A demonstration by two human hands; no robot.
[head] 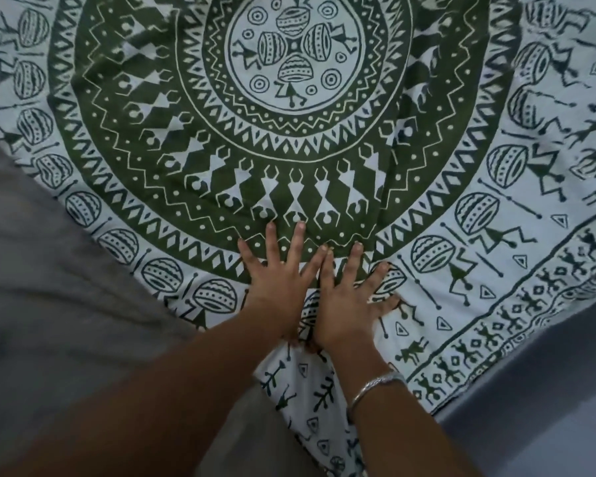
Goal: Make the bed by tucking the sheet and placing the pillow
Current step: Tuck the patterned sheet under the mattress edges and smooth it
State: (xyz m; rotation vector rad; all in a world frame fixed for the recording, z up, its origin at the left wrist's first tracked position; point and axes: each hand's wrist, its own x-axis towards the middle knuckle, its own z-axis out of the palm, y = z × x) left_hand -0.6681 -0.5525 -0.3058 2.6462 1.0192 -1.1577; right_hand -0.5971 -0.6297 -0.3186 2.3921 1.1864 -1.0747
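A white bedsheet [461, 166] printed with a large dark green circular pattern and small figures covers most of the view. My left hand [279, 290] and my right hand [351, 304] lie flat on it side by side, palms down, fingers spread, at the near rim of the green circle. A silver bangle sits on my right wrist. Neither hand holds anything. No pillow is in view.
Plain grey bed surface [49, 287] shows bare at the left, where the sheet does not reach. A fold of the sheet [310, 401] hangs toward me between my forearms. At the lower right the sheet's edge meets a grey strip [547, 407].
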